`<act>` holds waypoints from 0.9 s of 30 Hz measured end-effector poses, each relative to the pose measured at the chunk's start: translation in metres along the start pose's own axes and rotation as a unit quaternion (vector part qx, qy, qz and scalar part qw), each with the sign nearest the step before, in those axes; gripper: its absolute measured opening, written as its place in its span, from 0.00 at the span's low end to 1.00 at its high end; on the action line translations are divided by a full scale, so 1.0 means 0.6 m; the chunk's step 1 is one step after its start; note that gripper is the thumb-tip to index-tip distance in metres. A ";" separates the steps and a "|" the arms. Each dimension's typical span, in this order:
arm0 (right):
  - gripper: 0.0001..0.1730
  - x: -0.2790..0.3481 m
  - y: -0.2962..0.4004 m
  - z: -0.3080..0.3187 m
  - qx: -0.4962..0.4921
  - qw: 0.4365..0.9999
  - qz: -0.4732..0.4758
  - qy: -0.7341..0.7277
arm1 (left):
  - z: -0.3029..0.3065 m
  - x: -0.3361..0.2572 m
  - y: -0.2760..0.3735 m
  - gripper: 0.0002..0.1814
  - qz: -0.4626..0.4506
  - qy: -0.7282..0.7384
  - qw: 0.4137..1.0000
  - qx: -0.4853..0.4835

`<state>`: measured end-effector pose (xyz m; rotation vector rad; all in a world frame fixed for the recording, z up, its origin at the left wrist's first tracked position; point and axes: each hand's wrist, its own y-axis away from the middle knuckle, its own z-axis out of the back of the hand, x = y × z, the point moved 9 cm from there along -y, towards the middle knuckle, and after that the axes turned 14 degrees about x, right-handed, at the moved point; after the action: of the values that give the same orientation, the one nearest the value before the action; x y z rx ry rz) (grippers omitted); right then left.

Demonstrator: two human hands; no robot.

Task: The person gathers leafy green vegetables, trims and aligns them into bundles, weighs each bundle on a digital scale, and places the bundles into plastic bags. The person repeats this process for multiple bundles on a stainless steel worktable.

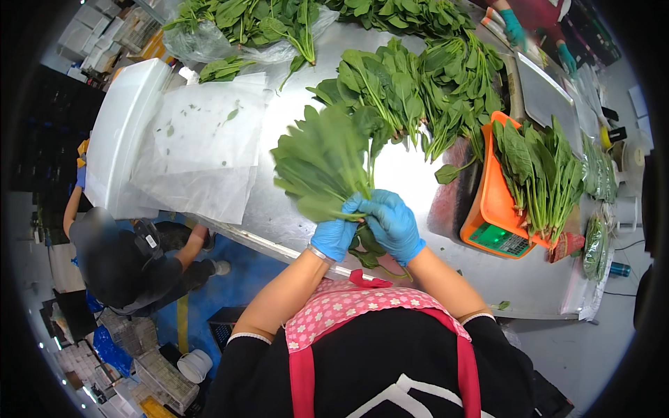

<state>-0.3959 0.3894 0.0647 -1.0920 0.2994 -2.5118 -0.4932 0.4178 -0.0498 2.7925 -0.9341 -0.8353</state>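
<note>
Both my hands wear blue gloves and meet at the stems of a bunch of leafy greens (326, 157), whose leaves fan out up and to the left. My left hand (334, 232) is closed around the stem end. Against it, my right hand (392, 224) grips the stems from the other side. A few leaves (368, 251) hang below my hands near the table edge. More bunches of greens (402, 94) lie on the metal table (282, 115) beyond. On the right, a bunch (543, 177) rests on an orange digital scale (488, 193) with a lit display.
A white foam box (128, 136) and clear plastic sheets (209, 136) are at the left. Bagged greens (596, 245) lie at the right edge. A co-worker (125, 261) is at lower left; another's gloved hands (515, 31) are at the upper right, near a metal tray (546, 99).
</note>
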 end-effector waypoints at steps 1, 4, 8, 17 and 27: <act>0.19 0.004 0.006 -0.014 0.014 1.000 0.014 -0.007 | 0.009 0.002 0.008 0.13 -0.003 0.000 0.999 -0.048; 0.17 0.011 0.019 -0.028 0.046 0.998 0.014 -0.050 | 0.045 0.039 0.027 0.13 0.104 0.088 0.989 -0.054; 0.11 -0.026 0.050 -0.028 -0.049 0.922 -0.090 -0.373 | 0.033 0.027 0.033 0.15 0.092 0.115 0.989 0.009; 0.16 -0.056 0.138 -0.030 0.384 0.881 -0.255 -0.106 | -0.027 -0.074 0.040 0.14 -0.004 -0.177 0.984 0.011; 0.27 -0.074 0.097 -0.107 0.099 0.714 -0.246 -0.648 | -0.002 -0.041 0.036 0.20 -0.058 -0.608 0.787 0.092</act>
<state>-0.4000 0.3584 -0.0276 -2.6748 -0.7200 -1.3762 -0.5203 0.4147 -0.0320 2.1620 -0.8946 -2.8050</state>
